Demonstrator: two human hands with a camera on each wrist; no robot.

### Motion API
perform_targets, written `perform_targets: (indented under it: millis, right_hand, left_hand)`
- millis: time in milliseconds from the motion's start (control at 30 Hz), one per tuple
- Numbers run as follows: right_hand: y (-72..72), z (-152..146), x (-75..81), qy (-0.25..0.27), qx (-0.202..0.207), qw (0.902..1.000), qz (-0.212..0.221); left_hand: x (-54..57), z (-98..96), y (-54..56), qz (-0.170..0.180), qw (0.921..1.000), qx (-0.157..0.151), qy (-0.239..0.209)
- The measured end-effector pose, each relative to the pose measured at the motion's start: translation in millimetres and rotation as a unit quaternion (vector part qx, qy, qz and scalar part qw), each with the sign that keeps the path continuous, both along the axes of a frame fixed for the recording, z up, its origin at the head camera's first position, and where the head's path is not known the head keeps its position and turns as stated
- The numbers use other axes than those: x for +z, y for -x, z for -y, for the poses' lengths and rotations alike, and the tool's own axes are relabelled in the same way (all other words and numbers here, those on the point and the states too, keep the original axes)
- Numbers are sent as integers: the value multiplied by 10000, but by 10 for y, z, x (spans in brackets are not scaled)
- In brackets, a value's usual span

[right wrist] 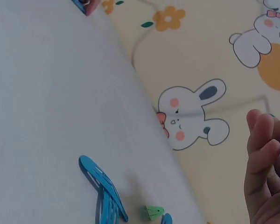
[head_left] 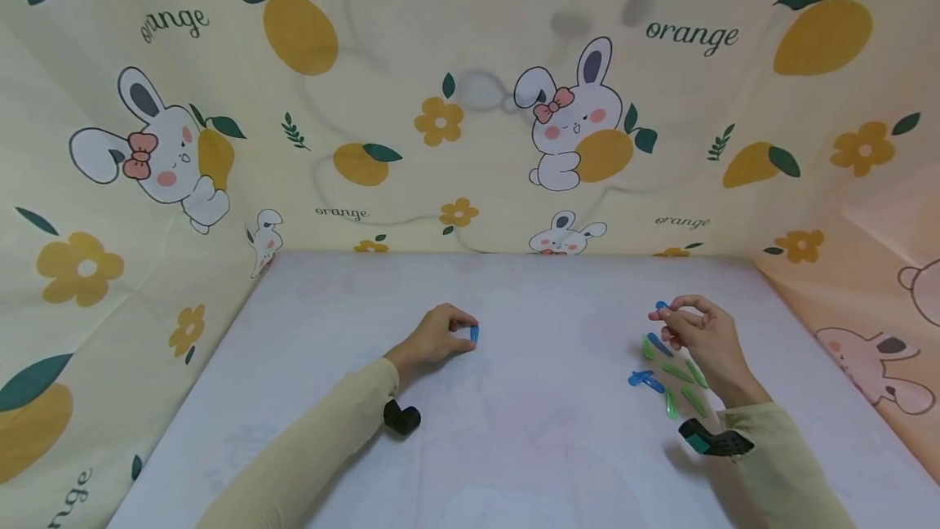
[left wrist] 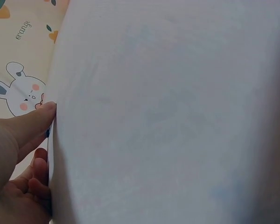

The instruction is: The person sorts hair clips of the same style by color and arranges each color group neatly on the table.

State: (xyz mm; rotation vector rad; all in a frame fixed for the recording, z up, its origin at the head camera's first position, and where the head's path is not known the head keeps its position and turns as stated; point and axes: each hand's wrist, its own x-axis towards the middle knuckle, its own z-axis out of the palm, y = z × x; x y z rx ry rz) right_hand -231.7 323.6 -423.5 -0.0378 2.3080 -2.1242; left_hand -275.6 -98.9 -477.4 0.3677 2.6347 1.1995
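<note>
My left hand (head_left: 435,335) pinches a blue snap hair clip (head_left: 474,334) between thumb and fingers, close over the middle of the table. In the left wrist view only a sliver of that clip shows behind the fingers of the left hand (left wrist: 25,158). Off to the right, my right hand (head_left: 707,341) is raised above a loose group of clips and pinches another blue hair clip (head_left: 661,305) at its fingertips. Beneath it lie several green hair clips (head_left: 676,371) and a few blue hair clips (head_left: 646,380), some of the blue ones crossing each other.
A pale cloth covers the table (head_left: 514,447). Behind it stands a patterned cloth wall (head_left: 411,64) with rabbits and oranges, and similar cloth rises at both sides. Dark wrist devices sit at the left cuff (head_left: 401,417) and right cuff (head_left: 714,439).
</note>
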Motion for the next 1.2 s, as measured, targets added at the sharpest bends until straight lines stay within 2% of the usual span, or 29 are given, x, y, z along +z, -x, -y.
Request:
perform_targets:
  millis: [167, 400, 567, 733, 867, 1033, 1200]
  right_hand:
    - [-12, 35, -10, 20, 126, 9995, -276]
    - [-24, 70, -26, -463, 57, 9973, -561]
    - [-20, 92, -23, -262, 285, 9981, -472]
    - [-16, 123, -21, -129, 690, 9962, -511]
    - [11, 187, -5, -86, 906, 9952, -351]
    - [38, 321, 24, -259, 995, 9945, -209]
    - [66, 485, 15, -697, 1067, 9911, -389]
  left_hand:
    - [12, 2, -6, 12, 10000, 12, -28]
    - [29, 13, -26, -44, 10000, 21, -59]
    - [37, 13, -26, 3, 10000, 11, -50]
    - [31, 8, -6, 0, 10000, -16, 20]
    - [33, 3, -1, -21, 10000, 10, 31]
    - [38, 1, -14, 29, 10000, 10, -63]
    - [29, 3, -15, 69, 10000, 13, -54]
